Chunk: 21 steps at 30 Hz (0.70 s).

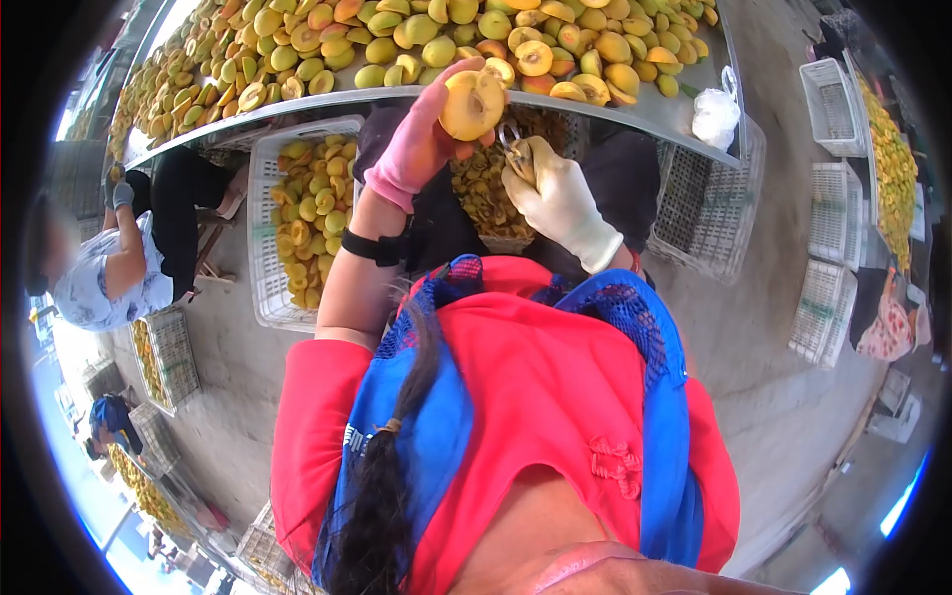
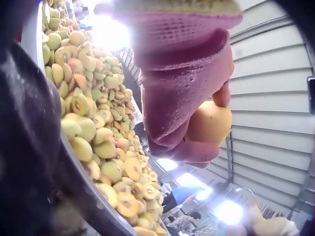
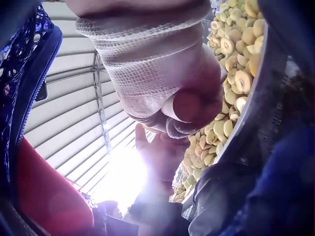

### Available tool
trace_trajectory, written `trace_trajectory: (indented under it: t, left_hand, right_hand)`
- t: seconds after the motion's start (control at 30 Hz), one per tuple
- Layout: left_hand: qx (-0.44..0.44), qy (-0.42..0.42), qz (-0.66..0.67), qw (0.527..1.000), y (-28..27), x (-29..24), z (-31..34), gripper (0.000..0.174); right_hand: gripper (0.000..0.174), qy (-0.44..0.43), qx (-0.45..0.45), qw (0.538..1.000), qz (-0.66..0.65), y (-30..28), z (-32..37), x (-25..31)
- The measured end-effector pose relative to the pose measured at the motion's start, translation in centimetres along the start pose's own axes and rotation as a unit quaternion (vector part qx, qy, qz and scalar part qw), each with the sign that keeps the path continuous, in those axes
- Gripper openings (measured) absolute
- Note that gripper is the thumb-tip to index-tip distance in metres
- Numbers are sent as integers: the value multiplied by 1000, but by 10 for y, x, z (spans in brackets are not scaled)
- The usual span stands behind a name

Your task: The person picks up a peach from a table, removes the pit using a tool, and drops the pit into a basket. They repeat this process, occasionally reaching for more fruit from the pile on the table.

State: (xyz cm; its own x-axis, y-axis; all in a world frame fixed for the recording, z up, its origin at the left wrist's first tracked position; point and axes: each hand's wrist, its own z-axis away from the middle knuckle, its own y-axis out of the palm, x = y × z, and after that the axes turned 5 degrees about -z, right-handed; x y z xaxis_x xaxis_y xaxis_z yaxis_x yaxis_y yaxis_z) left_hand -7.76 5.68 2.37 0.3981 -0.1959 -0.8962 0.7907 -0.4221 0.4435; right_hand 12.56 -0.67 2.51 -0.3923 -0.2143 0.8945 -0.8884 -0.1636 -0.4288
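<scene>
My left hand (image 1: 418, 144), in a pink glove, grips a halved yellow peach (image 1: 471, 105) with its cut face up. From below, the left wrist view shows the rounded side of this peach (image 2: 211, 124) between the fingers. My right hand (image 1: 561, 200), in a white glove, holds a pitting tool (image 1: 517, 151) with a metal loop at its tip, just below and right of the peach. In the right wrist view the glove (image 3: 147, 73) curls round the tool's handle, and its tip is hidden. Both hands are at the near edge of a metal table (image 1: 327, 100).
Many peach halves (image 1: 297, 45) are heaped on the table. A white crate of peaches (image 1: 260, 223) stands at the left, and another crate (image 1: 709, 208) at the right. Cut pieces (image 1: 481, 193) fill a container between the knees. A white plastic bag (image 1: 715, 117) hangs at the table's corner. Another person (image 1: 119, 263) sits left.
</scene>
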Motion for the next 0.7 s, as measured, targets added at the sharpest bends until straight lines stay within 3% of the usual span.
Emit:
trace_trajectory:
  t: [0.1,0.27,0.33,0.57,0.7]
  left_hand:
    - [-27,-19,-41,999,21,-1,2,80]
    - [-2,30,-76,997,31,4,7,56]
    - [-15,63,-160,985,33,2,6,51]
    - [-19,54,-204,977,36,-4,2,43]
    - [12,93,-344,934,29,2,-5,36]
  right_hand:
    - [20,-27,-24,998,49,-8,-4,11]
    - [21,-50,-33,995,84,-9,-5,11]
    - [22,-44,-26,995,82,-8,-4,11]
    - [22,3,38,999,24,-9,3,11]
    - [20,49,53,997,15,-6,8,5]
